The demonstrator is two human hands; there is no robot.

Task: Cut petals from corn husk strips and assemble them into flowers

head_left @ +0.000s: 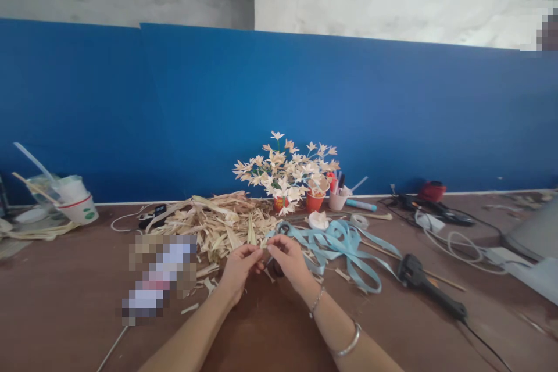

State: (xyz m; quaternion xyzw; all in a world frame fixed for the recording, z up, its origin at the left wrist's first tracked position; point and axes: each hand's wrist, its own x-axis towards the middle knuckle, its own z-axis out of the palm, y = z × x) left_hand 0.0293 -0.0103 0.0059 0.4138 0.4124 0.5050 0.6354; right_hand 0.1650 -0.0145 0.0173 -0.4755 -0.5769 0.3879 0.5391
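My left hand (239, 270) and my right hand (290, 258) meet over the front of the table. Thumbs and fingers of both are pinched on a small pale strip of dried husk (264, 243) between them. Just behind lies a heap of dried husk strips (204, 226), with one greenish piece standing up near my fingertips. A dark looped object (284, 228), perhaps scissors, is partly hidden by my right hand. Light-blue ribbon (349, 241) lies in loose loops right of that hand. Beyond stand pale husk flowers (283, 171) in small red cups (314, 200).
A black corded tool (429, 288) rests at right, near cables (457, 253) and a red object (432, 190). At left are a white cup (81, 209) and a phone-like pixelated item (159, 279) with a cord. A blue panel (218, 99) closes off the table's back.
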